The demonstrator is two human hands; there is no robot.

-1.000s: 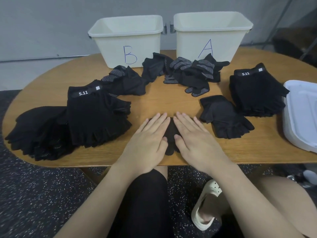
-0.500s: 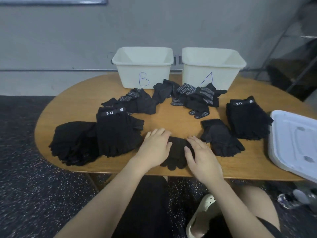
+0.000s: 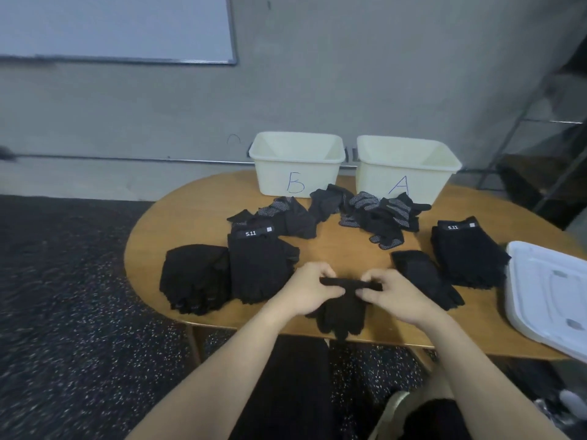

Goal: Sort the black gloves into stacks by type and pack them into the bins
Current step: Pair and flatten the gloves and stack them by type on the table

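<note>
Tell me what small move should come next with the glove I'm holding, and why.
Probably lift the glove clear of the table and carry it to whichever stack matches it. Both hands, left and right, pinch its cuff edge while its finger end rests on the table edge. Its type is hard to tell; the plain stack at far left looks closest. Both bins, B and A, look empty.

A blue "B" is handwritten on the left bin (image 3: 297,166), up past the left hand (image 3: 309,289), and an "A" on the right bin (image 3: 405,171). "5.11" is printed on the glove stack (image 3: 259,265) just left of that hand, and on the stack (image 3: 467,252) off right of the right hand (image 3: 392,293).
</note>
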